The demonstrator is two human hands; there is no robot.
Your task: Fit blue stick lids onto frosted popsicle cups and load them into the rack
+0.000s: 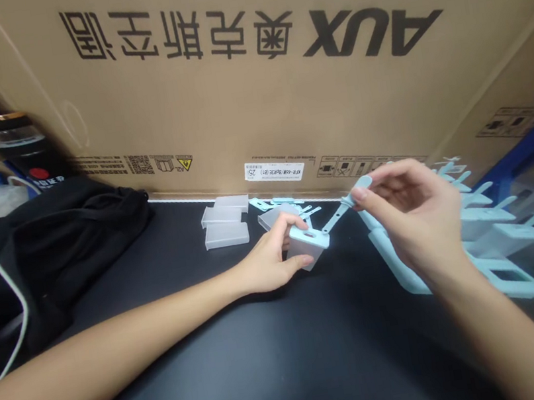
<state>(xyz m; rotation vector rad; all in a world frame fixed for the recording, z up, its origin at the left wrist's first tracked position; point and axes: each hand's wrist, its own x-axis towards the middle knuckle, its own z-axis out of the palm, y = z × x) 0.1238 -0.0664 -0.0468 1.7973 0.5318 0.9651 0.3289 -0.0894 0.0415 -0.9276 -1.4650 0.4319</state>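
Note:
My left hand (pixel 267 261) is closed around a small translucent box (pixel 308 253) with a light-blue lid (pixel 309 234), held above the black tabletop. The lid has an oval opening. From its right corner a light-blue strip with holes (pixel 336 218) slants up to my right hand (pixel 417 214). My right thumb and finger pinch this strip near its rounded, spoon-like end (pixel 363 183). Whether the strip is fixed to the lid or only touches it, I cannot tell. Behind my left hand lie several loose light-blue pieces (pixel 287 199), partly hidden.
Several translucent boxes without lids (pixel 226 235) lie at the back. At right, a light-blue holder (pixel 397 267) carries several lidded boxes (pixel 506 234). A large cardboard carton (pixel 213 108) stands behind. Black cloth (pixel 77 241), a white cable (pixel 18 290) and a dark bottle (pixel 21 146) are at left.

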